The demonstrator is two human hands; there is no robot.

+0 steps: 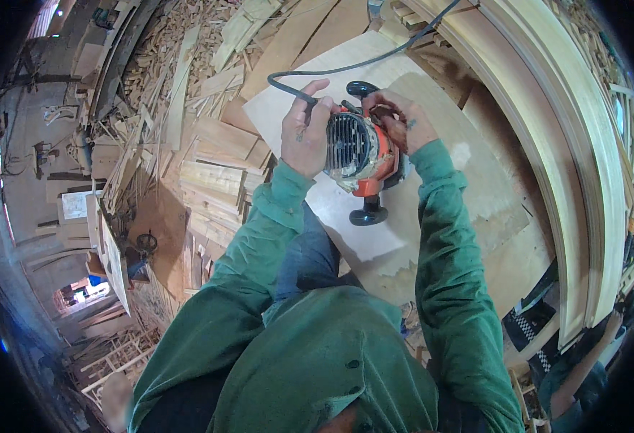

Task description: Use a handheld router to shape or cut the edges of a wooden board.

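Router, orange and black: located in front of the torso, over a pale wooden sheet. Slotted housing faces up and to the left; far knob and near knob project at opposite ends. Cannot tell whether the tool bears on the sheet or is lifted slightly off it.

Left grip: against the left side of the housing, fingers partly extended near the cable. Contact apparent; clamping force or closure cannot be told.

Right grip: fingers curled onto the router's right side, just beside the far knob; judged closed on the tool. Near knob free of both.

Cable loops from the left grip across the sheet toward the upper right. Long curved boards lie to the right, loose offcuts to the left.

Step in hand (judgement): steadying the router two-handed while the right fingers work at its side, perhaps an adjustment. Fingertip detail hidden.

Next move calls for (judgement): firm left support against tipping, right fingers precise, cable kept clear of the base.
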